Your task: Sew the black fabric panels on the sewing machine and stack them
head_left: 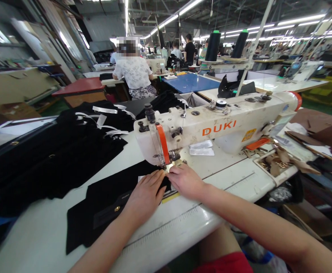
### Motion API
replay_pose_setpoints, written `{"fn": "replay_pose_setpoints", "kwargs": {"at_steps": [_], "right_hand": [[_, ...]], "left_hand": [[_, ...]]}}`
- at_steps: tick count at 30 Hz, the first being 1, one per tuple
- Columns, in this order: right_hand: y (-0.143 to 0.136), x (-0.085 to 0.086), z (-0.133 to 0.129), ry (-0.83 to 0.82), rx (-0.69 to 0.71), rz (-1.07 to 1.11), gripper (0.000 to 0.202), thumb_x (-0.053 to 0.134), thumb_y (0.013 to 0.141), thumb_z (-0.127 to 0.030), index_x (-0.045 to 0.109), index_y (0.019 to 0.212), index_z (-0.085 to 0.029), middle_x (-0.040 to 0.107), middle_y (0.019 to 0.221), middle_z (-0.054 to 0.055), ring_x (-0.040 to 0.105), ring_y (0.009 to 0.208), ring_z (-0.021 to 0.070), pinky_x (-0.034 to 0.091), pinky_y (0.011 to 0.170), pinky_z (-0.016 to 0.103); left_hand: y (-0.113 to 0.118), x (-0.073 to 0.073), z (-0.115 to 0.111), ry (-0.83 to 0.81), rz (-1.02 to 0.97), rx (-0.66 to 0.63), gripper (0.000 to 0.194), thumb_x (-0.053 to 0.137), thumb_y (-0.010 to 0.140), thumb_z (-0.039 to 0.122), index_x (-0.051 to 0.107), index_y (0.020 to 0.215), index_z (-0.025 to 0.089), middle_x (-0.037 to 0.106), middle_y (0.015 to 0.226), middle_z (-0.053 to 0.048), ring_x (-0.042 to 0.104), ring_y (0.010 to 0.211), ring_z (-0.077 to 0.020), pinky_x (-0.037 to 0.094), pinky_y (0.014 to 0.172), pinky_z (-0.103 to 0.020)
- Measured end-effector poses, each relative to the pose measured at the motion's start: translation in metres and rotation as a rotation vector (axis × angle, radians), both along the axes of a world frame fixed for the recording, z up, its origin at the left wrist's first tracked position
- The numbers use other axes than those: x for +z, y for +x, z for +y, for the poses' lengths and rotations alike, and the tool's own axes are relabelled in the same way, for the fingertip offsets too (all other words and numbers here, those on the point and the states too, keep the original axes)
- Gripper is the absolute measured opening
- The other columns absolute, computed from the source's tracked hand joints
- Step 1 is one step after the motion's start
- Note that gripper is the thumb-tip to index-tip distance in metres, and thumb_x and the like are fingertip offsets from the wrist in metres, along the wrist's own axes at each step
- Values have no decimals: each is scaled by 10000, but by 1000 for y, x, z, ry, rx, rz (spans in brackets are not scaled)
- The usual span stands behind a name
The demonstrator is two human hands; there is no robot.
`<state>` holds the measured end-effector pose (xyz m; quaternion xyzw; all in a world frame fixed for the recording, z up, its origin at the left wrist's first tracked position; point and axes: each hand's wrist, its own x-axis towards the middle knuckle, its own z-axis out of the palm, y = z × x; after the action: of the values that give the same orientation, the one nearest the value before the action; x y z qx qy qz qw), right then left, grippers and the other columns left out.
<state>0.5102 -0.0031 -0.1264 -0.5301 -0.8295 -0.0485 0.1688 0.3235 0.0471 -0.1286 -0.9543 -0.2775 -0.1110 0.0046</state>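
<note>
A black fabric piece [109, 189] with a dark strip and a gold-coloured eyelet lies on the white sewing machine bed, its far end under the needle area. Flat on it, fingers stretched toward the presser foot, rests my left hand [146, 195]; a bit of white shows beside its knuckles. My right hand [186, 182] is closed, fingertips pinched together right at the needle and touching the fabric's edge; what lies between them is hidden. The white sewing machine [188, 123], marked DUKI, stands over both hands, with an orange guard [162, 144] in front of its needle bar.
Piled black fabric pieces [55, 151] with white strips fill the left side. White labels [201, 148] lie behind the needle. A tray [276, 167] of metal bits and brown scraps sits at right. Ahead, a person [133, 74] sits by a blue table [193, 82].
</note>
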Motion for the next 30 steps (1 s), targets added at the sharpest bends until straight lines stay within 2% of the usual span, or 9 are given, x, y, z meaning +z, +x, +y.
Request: {"fn": "replay_pose_setpoints", "kwargs": {"at_steps": [5, 15, 19, 22, 26, 28, 30], "right_hand": [[0, -1, 0, -5, 1, 8, 162, 527, 904, -138, 680, 949, -111, 655, 915, 90, 542, 882, 219, 417, 813, 334], [0, -1, 0, 18, -30, 1, 155, 519, 906, -143, 659, 842, -129, 625, 839, 68, 513, 806, 197, 393, 777, 322], [2, -2, -3, 37, -40, 22, 177, 512, 914, -158, 666, 829, -139, 631, 834, 66, 500, 782, 189, 385, 766, 316], [3, -4, -6, 85, -33, 64, 168, 526, 896, -156, 673, 817, -145, 631, 818, 64, 494, 781, 192, 385, 743, 311], [4, -7, -10, 137, 6, 136, 148, 543, 879, -137, 681, 829, -152, 632, 806, 65, 495, 785, 193, 396, 746, 307], [4, -7, -11, 148, 24, 156, 155, 537, 889, -140, 685, 844, -154, 632, 809, 69, 500, 794, 194, 404, 757, 310], [4, -7, -13, 152, 34, 173, 168, 527, 898, -143, 689, 855, -155, 635, 814, 73, 508, 801, 196, 416, 762, 316]], "left_hand": [[-1, -1, 1, -7, -19, 0, 431, 406, 939, 303, 554, 1295, 109, 598, 1322, -141, 540, 1233, -258, 444, 1036, -443], [7, 0, 15, 0, -29, 32, 447, 390, 936, 324, 592, 1237, 62, 610, 1289, -189, 555, 1213, -301, 451, 1017, -483], [4, -3, 16, 3, -48, 45, 435, 391, 936, 329, 594, 1246, 103, 607, 1302, -168, 549, 1223, -292, 449, 1017, -478], [-10, -5, 6, -21, -37, 65, 447, 394, 937, 326, 556, 1298, 119, 579, 1345, -144, 522, 1259, -270, 428, 1045, -462], [-38, 0, -19, -49, 12, 61, 489, 393, 946, 367, 460, 1390, 172, 505, 1429, -100, 446, 1332, -239, 371, 1096, -455], [-53, 6, -32, 9, 4, 91, 589, 436, 926, 429, 356, 1455, 183, 418, 1491, -113, 353, 1392, -259, 317, 1122, -491], [-72, 11, -44, 85, -17, 161, 780, 509, 866, 517, 229, 1505, 166, 310, 1542, -146, 261, 1429, -304, 289, 1124, -540]]}}
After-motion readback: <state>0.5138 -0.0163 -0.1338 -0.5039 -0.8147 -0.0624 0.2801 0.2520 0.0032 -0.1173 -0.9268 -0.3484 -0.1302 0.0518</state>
